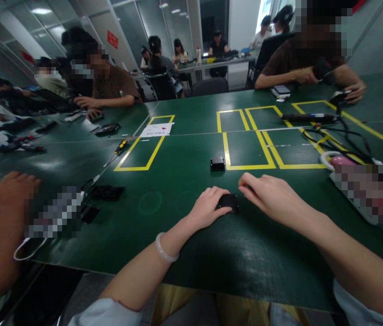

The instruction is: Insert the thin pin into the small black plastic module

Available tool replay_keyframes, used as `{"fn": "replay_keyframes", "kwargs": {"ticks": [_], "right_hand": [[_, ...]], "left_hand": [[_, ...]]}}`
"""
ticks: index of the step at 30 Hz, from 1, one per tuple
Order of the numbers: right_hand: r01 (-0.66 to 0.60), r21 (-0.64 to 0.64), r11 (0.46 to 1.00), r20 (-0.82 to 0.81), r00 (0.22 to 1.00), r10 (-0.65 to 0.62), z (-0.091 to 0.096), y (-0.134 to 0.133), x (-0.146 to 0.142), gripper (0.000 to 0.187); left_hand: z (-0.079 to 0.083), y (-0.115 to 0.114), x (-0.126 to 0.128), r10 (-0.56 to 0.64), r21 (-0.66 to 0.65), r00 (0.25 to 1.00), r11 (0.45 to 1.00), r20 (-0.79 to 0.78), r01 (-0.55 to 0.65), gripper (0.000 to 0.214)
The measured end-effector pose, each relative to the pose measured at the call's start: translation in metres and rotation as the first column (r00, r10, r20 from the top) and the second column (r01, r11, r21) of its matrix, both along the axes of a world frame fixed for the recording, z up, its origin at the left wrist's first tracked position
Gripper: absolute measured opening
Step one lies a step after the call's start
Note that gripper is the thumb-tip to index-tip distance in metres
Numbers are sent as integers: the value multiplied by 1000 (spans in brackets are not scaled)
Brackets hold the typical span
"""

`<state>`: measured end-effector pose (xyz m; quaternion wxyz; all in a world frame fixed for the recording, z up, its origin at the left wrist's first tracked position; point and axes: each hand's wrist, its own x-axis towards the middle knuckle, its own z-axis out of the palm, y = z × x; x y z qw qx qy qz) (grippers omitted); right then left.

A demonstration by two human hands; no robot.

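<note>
The left hand (208, 204) is closing partway around a small black block (228, 202), the thumb lying along its near edge and the fingers curving over its far left side. The palm is facing down, and the block is sitting low, apparently on the green table (246, 258). A pale bracelet (165, 248) is circling the left wrist.

At 2 to 3 o'clock from that block, the right hand (271, 192) is hovering just beside it without touching it. Its fingers are curling inward, with the thumb tip coming close to the forefinger; whether they are pinching anything small, I cannot tell.

A second block (217, 164), also black, is standing between 11 and 12 o'clock from the held one, apart from both hands. Yellow tape (251, 167) is marking out boxes at 1 o'clock, the nearest corner lying just beside the second block. A paper (157, 130) is lying between 10 and 11 o'clock, and a screwdriver (121, 146) is pointing towards the near edge at 10. At 9 o'clock, well apart, a co-worker's hand (15, 188) is resting near the table's left side.
</note>
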<state>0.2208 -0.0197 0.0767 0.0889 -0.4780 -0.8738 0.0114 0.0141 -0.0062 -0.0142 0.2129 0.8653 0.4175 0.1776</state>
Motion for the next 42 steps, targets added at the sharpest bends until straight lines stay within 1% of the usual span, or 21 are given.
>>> {"fn": "replay_keyframes", "kwargs": {"ticks": [5,7,11,13,19,21,25,27,30,33,35,37,40,42], "right_hand": [[-12,-44,999,-63,998,10,1,-2,1,15],[-21,-30,999,-67,998,19,1,-3,1,17],[-15,14,1000,-24,1000,15,0,-1,1,23],[-6,10,1000,-15,1000,6,-1,0,1,20],[-28,-40,999,-74,997,25,-1,-1,3,13],[-19,-32,999,-60,998,17,0,-2,3,14],[-5,4,1000,22,1000,5,2,-1,2,25],[3,8,1000,50,999,-3,1,-1,1,24],[4,-7,1000,7,1000,-4,0,-1,1,17],[-10,-21,1000,-60,998,9,-1,-2,2,19],[-14,-29,999,-69,998,12,0,-3,2,18],[-15,-35,999,-55,998,13,1,-3,2,18],[-11,-36,999,-7,1000,11,2,-2,1,25],[-8,-40,999,18,1000,9,2,-2,1,23]], "left_hand": [[1,0,0,-3,3,1000,1000,-1,3,34],[0,0,0,2,7,1000,1000,-3,-2,35],[0,-1,0,7,4,1000,1000,-1,-7,36],[0,-1,0,8,2,1000,1000,1,-8,35],[1,-1,0,13,-4,1000,1000,0,-13,33],[1,-1,0,10,-5,1000,1000,-1,-10,34],[0,-1,0,7,1,1000,1000,0,-7,36],[0,0,0,8,0,1000,1000,0,-8,35],[1,0,0,11,-8,1000,1000,0,-11,34],[1,-1,0,11,-15,1000,1000,2,-11,33],[1,-1,0,11,-14,1000,1000,5,-10,34],[0,0,-1,10,-12,1000,1000,8,-10,35],[-1,0,-1,8,-5,1000,1000,7,-8,36],[-1,0,-1,6,2,1000,1000,4,-6,35]]}}
